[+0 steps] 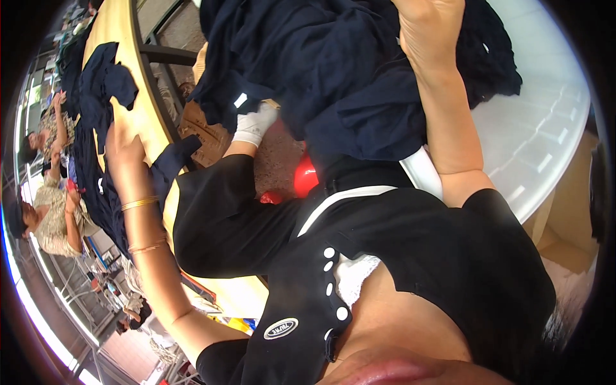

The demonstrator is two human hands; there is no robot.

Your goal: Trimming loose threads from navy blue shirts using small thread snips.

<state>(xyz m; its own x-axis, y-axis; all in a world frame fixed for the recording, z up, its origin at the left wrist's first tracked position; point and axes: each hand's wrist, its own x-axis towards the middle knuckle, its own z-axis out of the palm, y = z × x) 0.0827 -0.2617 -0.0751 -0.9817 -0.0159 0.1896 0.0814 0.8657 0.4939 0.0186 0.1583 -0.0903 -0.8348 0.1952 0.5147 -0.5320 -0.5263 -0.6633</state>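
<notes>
My left hand (125, 154), smeared by motion, is over the pale wooden table edge among navy garments (106, 83). A strip of navy cloth (174, 160) hangs beside it; whether my fingers grip cloth I cannot make out. My right hand (431, 25) is at the top edge, cut off by the picture, so its fingers do not show. It is above a large heap of navy fabric (333, 70) that spreads over my lap and onto a white table. A small white label (240, 100) shows on that fabric.
The wooden tabletop (138, 106) curves along my left, and the white table (532, 128) is at my right. A red rounded object (306, 176) is below the heap. Cardboard (200, 128) lies on the floor. Other people (58, 212) are at the far left.
</notes>
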